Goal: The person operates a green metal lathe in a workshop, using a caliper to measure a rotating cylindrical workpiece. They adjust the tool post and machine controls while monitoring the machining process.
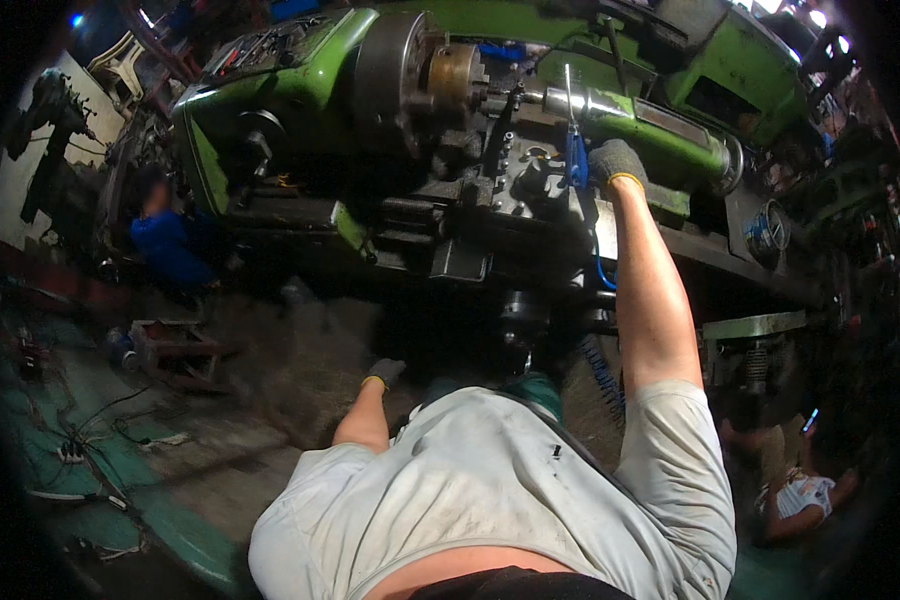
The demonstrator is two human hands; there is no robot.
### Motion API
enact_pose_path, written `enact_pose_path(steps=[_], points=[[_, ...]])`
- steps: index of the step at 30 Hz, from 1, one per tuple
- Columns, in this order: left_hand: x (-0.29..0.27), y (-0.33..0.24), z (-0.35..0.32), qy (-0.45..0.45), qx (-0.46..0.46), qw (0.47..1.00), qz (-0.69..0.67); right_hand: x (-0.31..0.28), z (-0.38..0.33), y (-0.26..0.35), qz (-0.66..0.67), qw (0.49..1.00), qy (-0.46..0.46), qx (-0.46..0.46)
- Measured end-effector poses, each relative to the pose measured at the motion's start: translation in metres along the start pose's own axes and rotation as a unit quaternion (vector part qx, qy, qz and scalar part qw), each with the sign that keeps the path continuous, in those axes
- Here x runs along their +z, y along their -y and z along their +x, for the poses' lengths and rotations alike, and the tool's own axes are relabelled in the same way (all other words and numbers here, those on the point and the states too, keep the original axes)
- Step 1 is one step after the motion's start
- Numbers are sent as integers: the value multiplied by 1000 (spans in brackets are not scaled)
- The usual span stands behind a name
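Observation:
My right hand, in a grey knit glove with a yellow cuff, is closed on a blue air blow gun. Its thin metal nozzle points up and away, and a blue hose runs down from it. Hand and gun are over the carriage of a large green lathe, beside the tailstock. The big chuck and a brass-coloured round part lie to the left. My left hand, gloved alike, hangs low by my side, away from the machine; its fingers are too dark to make out.
A person in blue is low at the left. Another person sits at the lower right with a lit phone. Cables and a small metal stand lie on the left floor. A coiled blue hose hangs near my right side.

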State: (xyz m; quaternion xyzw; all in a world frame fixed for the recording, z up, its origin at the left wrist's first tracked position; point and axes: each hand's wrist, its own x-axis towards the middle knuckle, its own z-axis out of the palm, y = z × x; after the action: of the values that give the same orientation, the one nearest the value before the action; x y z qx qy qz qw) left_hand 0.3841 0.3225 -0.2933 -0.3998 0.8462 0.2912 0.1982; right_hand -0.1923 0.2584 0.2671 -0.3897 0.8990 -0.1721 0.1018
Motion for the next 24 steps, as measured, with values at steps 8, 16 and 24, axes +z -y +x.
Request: enact_pose_path(steps=[8, 16, 24], points=[[-40, -6, -108, 42, -181, 974, -127, 13, 16, -10, 14, 999, -30, 21], [-57, -21, -145, 58, -224, 961, -151, 8, 9, -3, 7, 1000, -1, 11], [-63, -22, -139, 57, -226, 960, -154, 8, 9, -5, 37, 999, -14, 24]])
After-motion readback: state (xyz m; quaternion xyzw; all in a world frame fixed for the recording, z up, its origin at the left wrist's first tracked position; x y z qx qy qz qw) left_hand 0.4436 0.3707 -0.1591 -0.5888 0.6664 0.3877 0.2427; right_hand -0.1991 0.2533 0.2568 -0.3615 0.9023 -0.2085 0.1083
